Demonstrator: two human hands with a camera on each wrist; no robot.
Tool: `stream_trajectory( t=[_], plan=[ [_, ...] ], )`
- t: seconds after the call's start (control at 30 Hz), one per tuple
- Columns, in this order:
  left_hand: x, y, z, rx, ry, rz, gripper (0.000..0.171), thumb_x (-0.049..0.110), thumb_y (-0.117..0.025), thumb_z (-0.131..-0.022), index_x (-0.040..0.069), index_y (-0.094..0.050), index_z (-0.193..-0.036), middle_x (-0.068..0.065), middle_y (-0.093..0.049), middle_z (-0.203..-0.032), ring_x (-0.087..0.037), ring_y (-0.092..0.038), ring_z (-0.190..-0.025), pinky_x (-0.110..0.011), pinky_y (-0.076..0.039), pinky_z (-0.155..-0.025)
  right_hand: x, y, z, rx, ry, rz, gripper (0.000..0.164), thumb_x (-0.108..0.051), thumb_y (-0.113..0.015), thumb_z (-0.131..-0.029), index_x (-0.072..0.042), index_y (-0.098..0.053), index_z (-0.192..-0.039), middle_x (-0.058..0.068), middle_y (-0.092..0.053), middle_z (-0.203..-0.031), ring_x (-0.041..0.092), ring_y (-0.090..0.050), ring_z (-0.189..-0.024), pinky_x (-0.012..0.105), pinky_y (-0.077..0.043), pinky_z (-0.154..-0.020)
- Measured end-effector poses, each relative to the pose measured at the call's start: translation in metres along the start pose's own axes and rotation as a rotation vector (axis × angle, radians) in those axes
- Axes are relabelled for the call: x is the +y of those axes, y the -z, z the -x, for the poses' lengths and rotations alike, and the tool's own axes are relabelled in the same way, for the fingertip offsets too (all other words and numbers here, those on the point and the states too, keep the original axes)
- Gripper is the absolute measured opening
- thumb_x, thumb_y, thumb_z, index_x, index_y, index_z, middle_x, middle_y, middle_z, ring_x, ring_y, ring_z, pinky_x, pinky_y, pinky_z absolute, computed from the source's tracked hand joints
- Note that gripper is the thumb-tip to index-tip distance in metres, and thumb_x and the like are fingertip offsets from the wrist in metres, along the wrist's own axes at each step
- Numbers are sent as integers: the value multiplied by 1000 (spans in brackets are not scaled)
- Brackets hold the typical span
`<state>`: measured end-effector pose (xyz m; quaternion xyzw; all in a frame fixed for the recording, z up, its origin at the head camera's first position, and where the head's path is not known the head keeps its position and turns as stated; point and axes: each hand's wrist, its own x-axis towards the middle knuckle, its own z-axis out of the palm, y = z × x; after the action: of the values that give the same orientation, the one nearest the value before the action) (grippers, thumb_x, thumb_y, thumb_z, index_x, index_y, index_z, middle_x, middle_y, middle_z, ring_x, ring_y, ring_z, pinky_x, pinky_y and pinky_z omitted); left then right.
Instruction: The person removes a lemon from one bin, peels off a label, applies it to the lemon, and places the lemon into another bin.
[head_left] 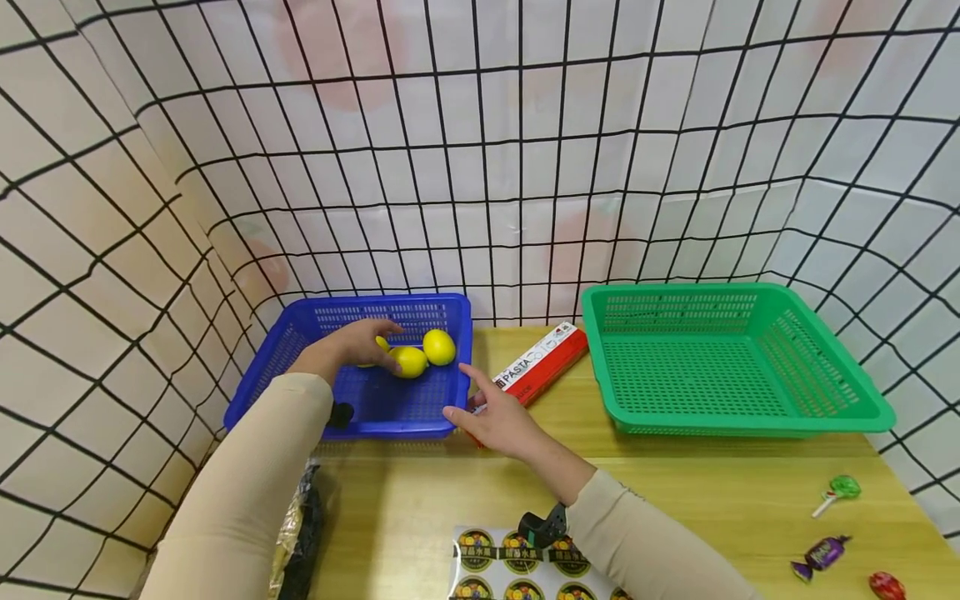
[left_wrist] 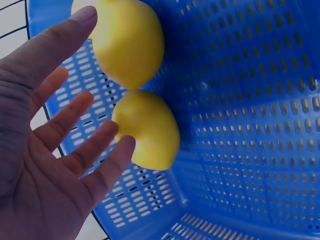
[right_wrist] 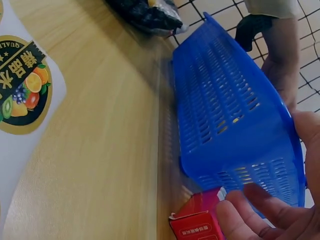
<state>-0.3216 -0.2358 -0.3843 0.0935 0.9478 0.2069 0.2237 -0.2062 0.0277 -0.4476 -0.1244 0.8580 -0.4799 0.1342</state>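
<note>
Inside the blue basket [head_left: 405, 428], my left hand [head_left: 356, 343] reaches over several yellow lemons, its fingers spread. In the left wrist view, fingertips of that hand [left_wrist: 60, 145] overlap the side of one lemon [left_wrist: 147, 131], and the thumb lies across another lemon [left_wrist: 129, 42]. A further lemon [head_left: 438, 347] sits toward the basket's right wall. My right hand [head_left: 498, 417] is at the basket's front right corner, thumb at the rim and fingers extended along the outside. Close to those fingers lies a red and white pasta box [head_left: 540, 367].
A green basket [head_left: 750, 427] stands at the right. A sheet of round fruit stickers [head_left: 517, 575] lies at the front. A green lollipop [head_left: 843, 487], a purple-wrapped candy [head_left: 823, 553] and a red one [head_left: 887, 585] are front right. A dark crinkled bag [head_left: 303, 533] lies front left.
</note>
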Motion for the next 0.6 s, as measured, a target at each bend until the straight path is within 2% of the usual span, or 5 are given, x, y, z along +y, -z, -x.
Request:
stream_trajectory(
  t=[0.2, 0.37, 0.6],
  plan=[
    [-2, -1, -9, -5, -15, 17, 73, 21, -79, -89, 13, -46, -153, -21, -41, -160, -44, -35, -149, -63, -27, -122, -1, 2, 0, -22, -12, 30, 81, -50, -69, -95, -32, -27, -161, 8, -67, -100, 20, -63, -78, 30, -51, -65],
    [-3, -4, -13, 0, -28, 6, 70, 24, -80, -89, 14, -50, -151, -20, -44, -158, -43, -38, -147, -61, -29, -122, -2, 1, 1, -45, -18, 23, 83, -54, -69, -94, -35, -25, -161, 9, -68, -97, 20, -63, -73, 31, -52, -62],
    [-1, -7, -19, -31, -26, 107, 71, 20, -80, -89, 14, -48, -152, -21, -39, -160, -45, -44, -142, -59, -47, -109, -2, 4, 3, -42, -61, 10, 85, -62, -68, -90, -41, -24, -160, 12, -70, -104, 25, -67, -68, 32, -53, -57]
  ],
)
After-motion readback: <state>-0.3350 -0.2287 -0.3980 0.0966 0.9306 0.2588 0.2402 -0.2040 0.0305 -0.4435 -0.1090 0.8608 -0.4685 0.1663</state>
